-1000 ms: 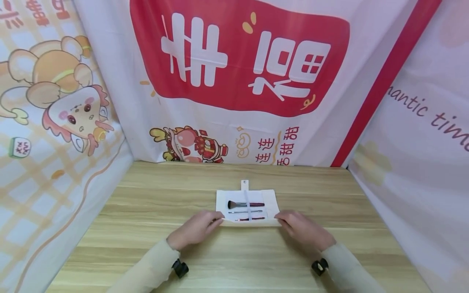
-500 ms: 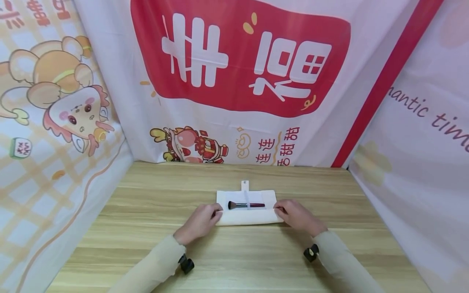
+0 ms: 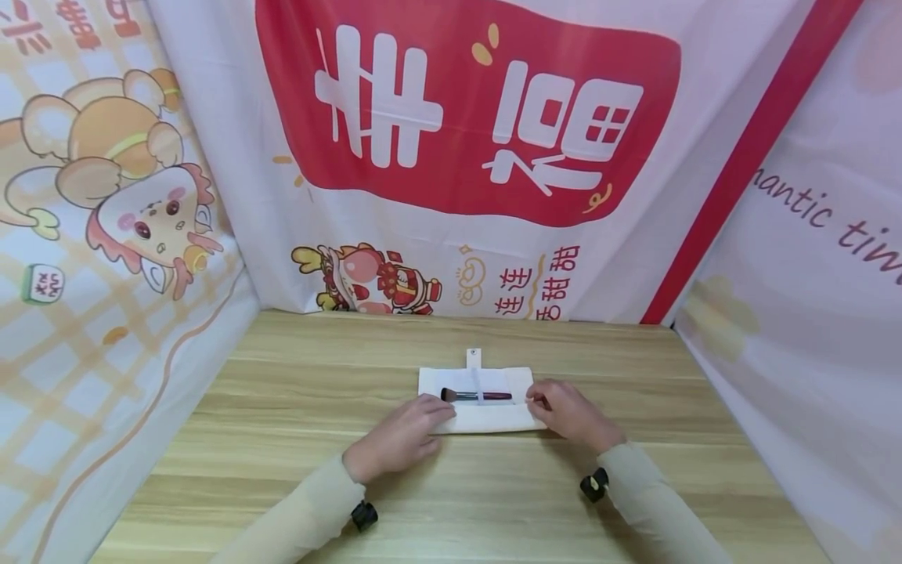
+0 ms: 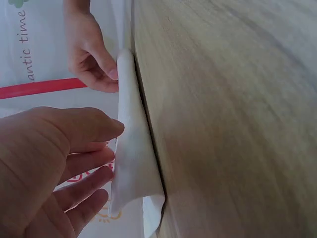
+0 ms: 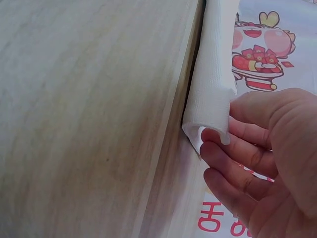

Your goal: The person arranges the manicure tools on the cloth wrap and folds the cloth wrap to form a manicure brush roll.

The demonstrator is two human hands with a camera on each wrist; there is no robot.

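Note:
A white roll-up brush case [image 3: 485, 421] lies on the wooden table, its near part folded over in a flap. Inside the uncovered far part, a makeup brush [image 3: 465, 395] with a dark red handle sits under a translucent strap. My left hand [image 3: 402, 435] is at the left part of the flap; in the left wrist view its thumb touches the white fabric [image 4: 133, 148] and its other fingers are loosely bent beside the edge. My right hand [image 3: 569, 411] pinches the flap's right corner between thumb and forefinger, as the right wrist view shows the fabric [image 5: 210, 94] there.
A snap tab [image 3: 474, 357] sticks out from the case's far edge. The wooden table [image 3: 317, 352] extends around the case. Printed cloth hangs [image 3: 465, 117] behind the table and along both sides.
The near edge of the case has been folded away from me, covering two thinner tools. My left hand has since slid rightward along the flap; the right hand stays at its corner.

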